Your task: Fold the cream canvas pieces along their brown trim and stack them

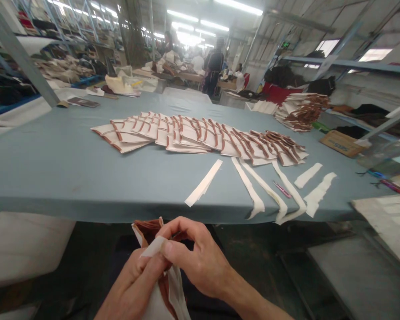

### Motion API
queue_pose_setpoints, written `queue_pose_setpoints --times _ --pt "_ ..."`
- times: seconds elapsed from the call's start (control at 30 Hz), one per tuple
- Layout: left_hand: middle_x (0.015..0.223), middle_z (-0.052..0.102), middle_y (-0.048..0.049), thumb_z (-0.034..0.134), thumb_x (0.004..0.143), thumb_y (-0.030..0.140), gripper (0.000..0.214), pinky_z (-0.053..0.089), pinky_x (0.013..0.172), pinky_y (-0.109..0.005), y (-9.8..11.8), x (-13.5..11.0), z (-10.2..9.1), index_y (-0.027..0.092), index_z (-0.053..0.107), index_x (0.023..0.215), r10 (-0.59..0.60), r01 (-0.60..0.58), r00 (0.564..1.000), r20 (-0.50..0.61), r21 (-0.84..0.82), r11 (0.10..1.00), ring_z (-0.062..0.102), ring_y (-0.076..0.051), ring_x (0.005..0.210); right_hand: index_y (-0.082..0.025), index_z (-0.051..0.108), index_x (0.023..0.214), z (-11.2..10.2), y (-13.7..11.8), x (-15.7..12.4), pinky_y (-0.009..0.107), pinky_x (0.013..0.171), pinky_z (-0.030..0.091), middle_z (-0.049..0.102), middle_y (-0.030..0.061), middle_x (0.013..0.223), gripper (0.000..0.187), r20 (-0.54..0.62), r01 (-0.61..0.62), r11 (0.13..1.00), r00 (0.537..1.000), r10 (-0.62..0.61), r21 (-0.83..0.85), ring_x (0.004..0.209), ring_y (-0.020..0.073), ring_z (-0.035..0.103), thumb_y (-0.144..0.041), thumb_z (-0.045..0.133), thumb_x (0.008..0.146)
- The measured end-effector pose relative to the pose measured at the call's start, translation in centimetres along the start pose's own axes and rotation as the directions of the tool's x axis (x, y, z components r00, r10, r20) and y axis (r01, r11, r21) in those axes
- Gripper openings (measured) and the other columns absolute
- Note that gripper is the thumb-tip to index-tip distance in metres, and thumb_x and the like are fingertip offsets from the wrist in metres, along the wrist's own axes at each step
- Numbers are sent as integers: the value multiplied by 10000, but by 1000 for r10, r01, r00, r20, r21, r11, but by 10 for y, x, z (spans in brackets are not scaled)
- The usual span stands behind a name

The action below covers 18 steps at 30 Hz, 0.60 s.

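While the left hand [133,280] grips some brown-trimmed fabric [157,304], fingers [154,269] curled snug, the right hand [200,260] pinches a white strip [152,247].

One left hand [133,282] and one right hand [198,262] share one brown-trimmed cloth piece [147,231] and one small white tab [153,247]. The one blue-grey tabletop [63,160] carries three long pale strips [247,184], two short pale strips [308,175], one or perhaps two overlapped straight strips [204,183], one pink tool [282,190], one cardboard box [342,143], one tall cloth stack [302,111] and one row of cloth pieces [188,132], more than ten, too overlapped for an exact count.
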<state>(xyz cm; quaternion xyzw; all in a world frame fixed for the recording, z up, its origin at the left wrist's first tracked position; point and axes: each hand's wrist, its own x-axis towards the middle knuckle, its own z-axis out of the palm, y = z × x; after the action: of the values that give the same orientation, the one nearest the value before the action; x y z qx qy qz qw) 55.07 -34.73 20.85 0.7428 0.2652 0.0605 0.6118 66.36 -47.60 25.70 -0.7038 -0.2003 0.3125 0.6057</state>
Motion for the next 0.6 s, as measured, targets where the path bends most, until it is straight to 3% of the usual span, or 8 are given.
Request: queue_pose_setpoints --times 0.1,0.2,0.3,0.4,0.6 --pt "603 705 -34 675 984 739 625 513 482 -252 7 -3 -2 217 731 646 -31 36 995 96 -55 998 621 -193 536 -222 657 789 6 3 6 305 713 463 659 -15 762 106 38 -56 996 998 53 67 731 169 589 -319 698 801" --pt "604 687 -25 694 962 740 588 496 468 -250 12 -3 -3 229 737 673 6 -6 999 51 -11 1000 596 -197 561 -221 636 761 7 2 6 285 685 438 639 -25 739 113 22 -52 997 998 51 56 720 155 575 -295 706 811" --pt "607 682 -20 671 961 743 579 593 576 -285 10 0 -6 240 788 700 44 -45 999 19 25 999 614 -217 597 -218 653 756 8 1 5 276 687 453 677 -19 760 106 -14 -31 999 999 32 19 734 156 602 -269 714 826" --pt "637 694 -15 667 957 746 558 667 713 -332 0 6 -12 246 848 785 110 -113 992 57 42 993 617 -226 611 -219 684 788 11 1 4 273 631 432 684 -19 756 105 -33 -74 997 997 74 -11 699 156 591 -293 736 840" --pt "586 664 -25 610 1037 756 679 545 489 -262 -27 13 -26 229 745 630 121 -133 978 172 54 990 574 -193 534 -222 622 726 20 4 9 272 678 466 688 -6 765 125 -91 -36 999 995 36 0 739 162 614 -281 696 808"
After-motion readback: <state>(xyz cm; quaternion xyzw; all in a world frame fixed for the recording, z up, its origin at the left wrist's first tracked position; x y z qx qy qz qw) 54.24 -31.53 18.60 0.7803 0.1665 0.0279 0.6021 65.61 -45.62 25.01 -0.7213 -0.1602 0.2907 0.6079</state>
